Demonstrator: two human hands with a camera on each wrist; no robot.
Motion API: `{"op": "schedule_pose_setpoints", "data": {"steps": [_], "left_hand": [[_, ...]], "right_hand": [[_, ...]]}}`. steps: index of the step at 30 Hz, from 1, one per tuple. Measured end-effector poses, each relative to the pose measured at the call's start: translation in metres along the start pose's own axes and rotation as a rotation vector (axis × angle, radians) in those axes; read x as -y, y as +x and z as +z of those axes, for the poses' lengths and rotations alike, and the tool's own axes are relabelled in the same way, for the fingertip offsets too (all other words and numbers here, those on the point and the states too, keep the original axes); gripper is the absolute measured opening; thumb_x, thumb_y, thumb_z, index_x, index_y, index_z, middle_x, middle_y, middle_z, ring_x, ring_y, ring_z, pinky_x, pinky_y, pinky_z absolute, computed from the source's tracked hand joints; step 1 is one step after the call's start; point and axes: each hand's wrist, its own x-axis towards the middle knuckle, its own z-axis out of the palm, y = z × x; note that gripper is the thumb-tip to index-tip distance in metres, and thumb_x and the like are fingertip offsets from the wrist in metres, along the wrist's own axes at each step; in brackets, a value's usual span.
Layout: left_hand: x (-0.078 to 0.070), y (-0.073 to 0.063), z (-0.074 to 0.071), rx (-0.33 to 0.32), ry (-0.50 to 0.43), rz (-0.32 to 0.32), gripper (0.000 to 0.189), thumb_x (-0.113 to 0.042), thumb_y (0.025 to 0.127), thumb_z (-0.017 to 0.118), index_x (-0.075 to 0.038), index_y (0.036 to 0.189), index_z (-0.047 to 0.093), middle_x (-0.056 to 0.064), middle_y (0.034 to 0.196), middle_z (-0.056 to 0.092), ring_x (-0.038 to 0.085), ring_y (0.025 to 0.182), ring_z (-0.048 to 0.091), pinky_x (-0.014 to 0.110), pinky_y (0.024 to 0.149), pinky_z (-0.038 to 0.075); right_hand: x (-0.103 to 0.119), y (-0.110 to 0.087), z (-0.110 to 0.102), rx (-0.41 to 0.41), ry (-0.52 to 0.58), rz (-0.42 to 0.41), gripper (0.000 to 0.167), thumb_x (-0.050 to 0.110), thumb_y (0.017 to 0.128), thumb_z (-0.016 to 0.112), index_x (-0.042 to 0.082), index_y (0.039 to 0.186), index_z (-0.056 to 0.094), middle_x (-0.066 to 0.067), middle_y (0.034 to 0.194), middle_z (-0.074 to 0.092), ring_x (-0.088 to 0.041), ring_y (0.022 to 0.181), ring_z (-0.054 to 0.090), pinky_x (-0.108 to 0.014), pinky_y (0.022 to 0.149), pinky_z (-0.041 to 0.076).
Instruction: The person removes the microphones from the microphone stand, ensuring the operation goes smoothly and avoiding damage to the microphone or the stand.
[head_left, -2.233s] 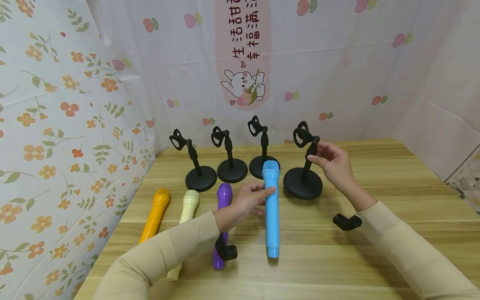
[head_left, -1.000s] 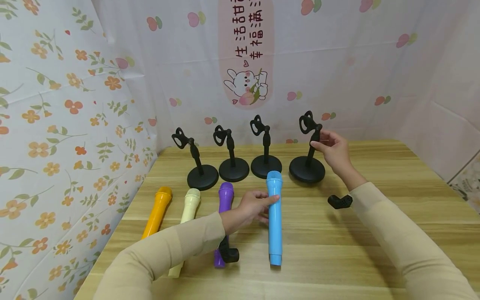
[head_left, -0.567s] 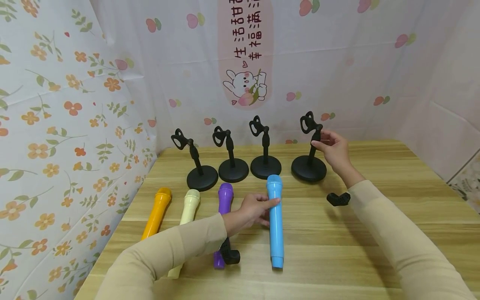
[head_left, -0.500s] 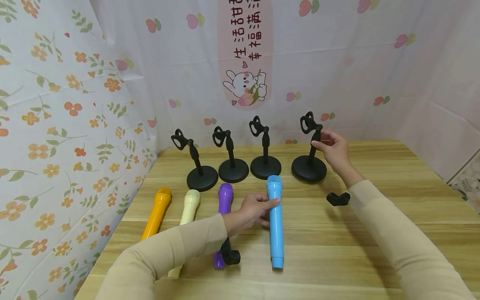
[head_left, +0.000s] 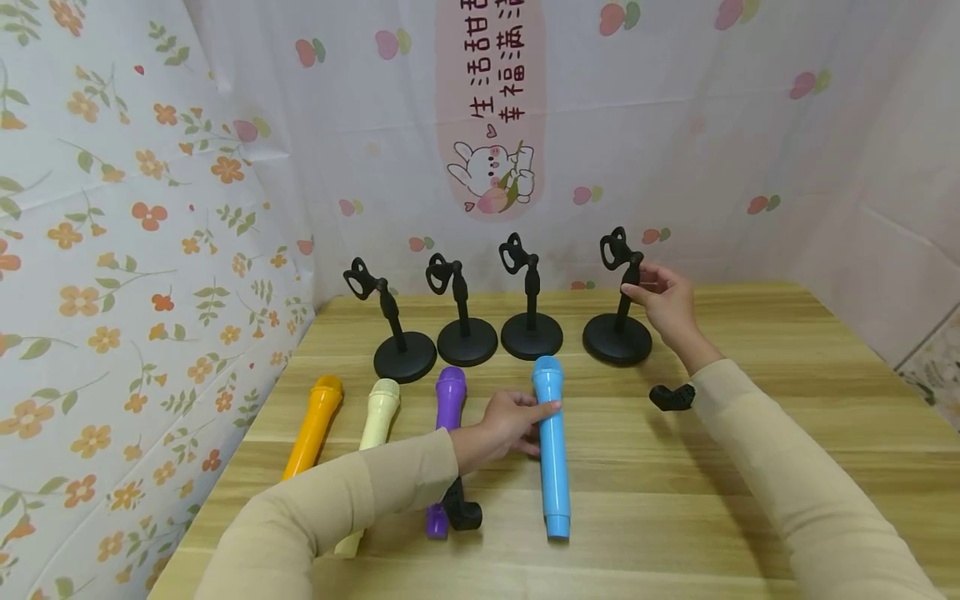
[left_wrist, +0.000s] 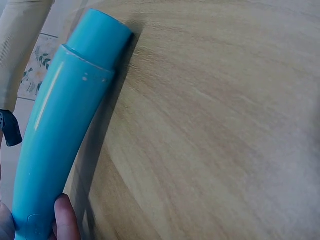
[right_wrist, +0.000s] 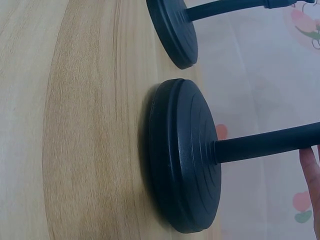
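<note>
My left hand [head_left: 510, 427] pinches a blue microphone [head_left: 553, 467] around its upper body, thumb on top. In the left wrist view the microphone's tail end [left_wrist: 100, 35] lies close over the wood, with its shadow beside it. At the right, my right hand [head_left: 667, 308] grips the post of a black microphone stand [head_left: 617, 337]. The right wrist view shows this stand's round base [right_wrist: 185, 155] upright on the table, with a fingertip [right_wrist: 311, 175] against the post. Its clip [head_left: 618, 248] holds nothing.
Three more black stands, a left one [head_left: 403, 357], a middle one [head_left: 467, 340] and another [head_left: 531, 335], line the back of the table [head_left: 675, 500]. Left of the blue one lie orange [head_left: 313, 427], cream [head_left: 378, 412] and purple [head_left: 450, 396] microphones. A printed curtain [head_left: 375, 150] hangs behind.
Over the two seconds, the right hand has shifted the rightmost stand back and slightly right. The left hand has brought the blue microphone slightly nearer the front. Lately both have barely moved.
</note>
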Motion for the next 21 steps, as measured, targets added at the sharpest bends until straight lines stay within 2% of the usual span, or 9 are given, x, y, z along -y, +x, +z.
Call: {"op": "schedule_pose_setpoints", "data": {"steps": [7,13,21], "left_hand": [[0.0006,0.0017,0.0012,-0.019,0.001,0.005,0.041,-0.026,0.085,0.078,0.000,0.108,0.057,0.014,0.080,0.066,0.019,0.062,0.064,0.036,0.052,0.057],[-0.0013,0.0026,-0.0004,-0.025,0.017,0.008,0.040,-0.027,0.085,0.077,0.000,0.108,0.057,0.013,0.080,0.068,0.021,0.064,0.068,0.036,0.054,0.058],[0.0010,0.0042,-0.0001,-0.033,0.035,0.015,0.039,-0.027,0.085,0.077,0.000,0.106,0.059,0.012,0.079,0.067,0.018,0.060,0.066,0.034,0.052,0.057]], "right_hand": [[-0.0014,0.0002,0.0019,0.002,-0.009,0.014,0.042,0.011,0.087,0.073,-0.004,0.125,0.060,0.005,0.096,0.060,-0.006,0.091,0.056,-0.013,0.074,0.050],[-0.0040,0.0017,0.0022,0.006,0.007,0.026,0.042,0.011,0.087,0.073,-0.003,0.125,0.061,0.005,0.097,0.060,-0.006,0.091,0.056,-0.013,0.075,0.051],[-0.0049,0.0020,0.0031,0.022,0.018,0.033,0.043,0.010,0.087,0.073,-0.003,0.126,0.060,0.000,0.101,0.060,-0.008,0.092,0.056,-0.014,0.076,0.051]]}}
